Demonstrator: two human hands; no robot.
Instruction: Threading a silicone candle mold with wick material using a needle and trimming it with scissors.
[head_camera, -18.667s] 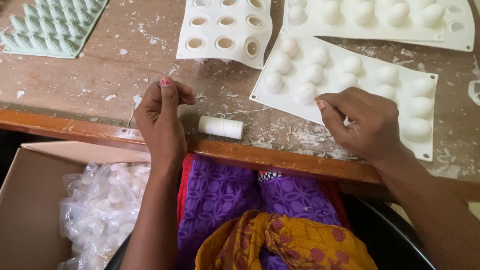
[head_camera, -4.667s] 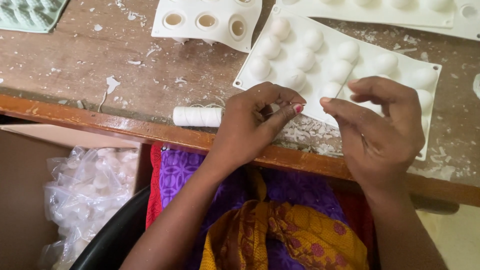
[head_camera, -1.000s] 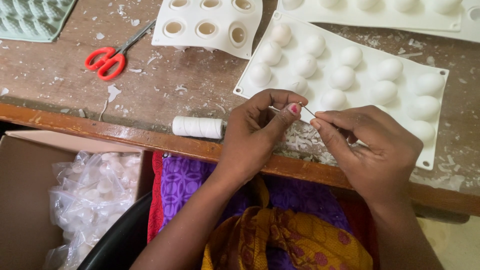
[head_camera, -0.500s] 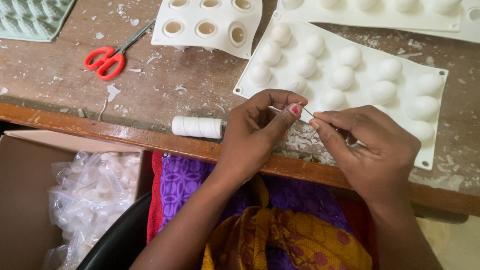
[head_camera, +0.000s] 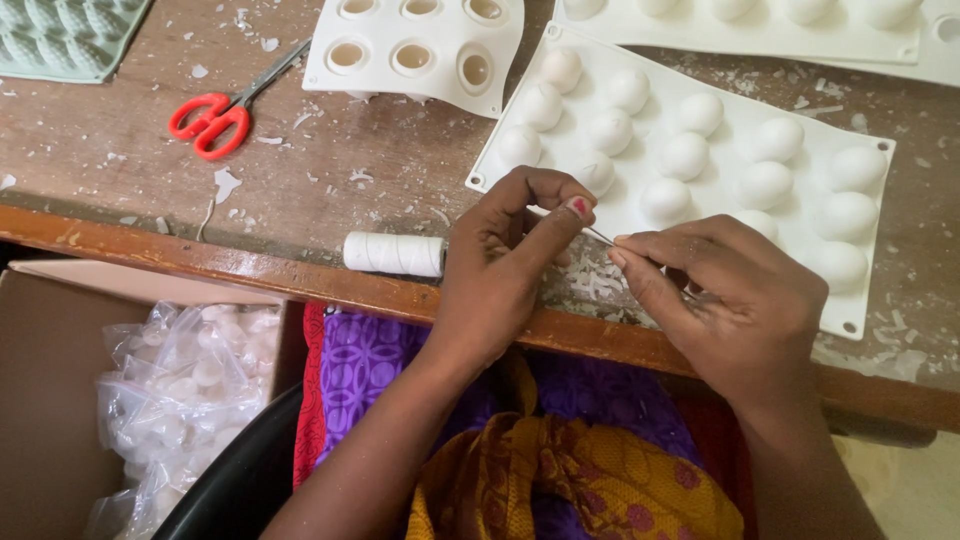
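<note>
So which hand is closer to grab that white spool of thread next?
Probably the left hand. It sits right beside the white thread spool at the table edge, while the right hand is farther over, pinching a thin needle.

Bare wood is left open in the middle of the table, between the red scissors at far left and the white dome mold on the right. The near edge is partly blocked by a thread spool. The far side is crowded by a cup mold, and the far-left corner by a green mold.
</note>
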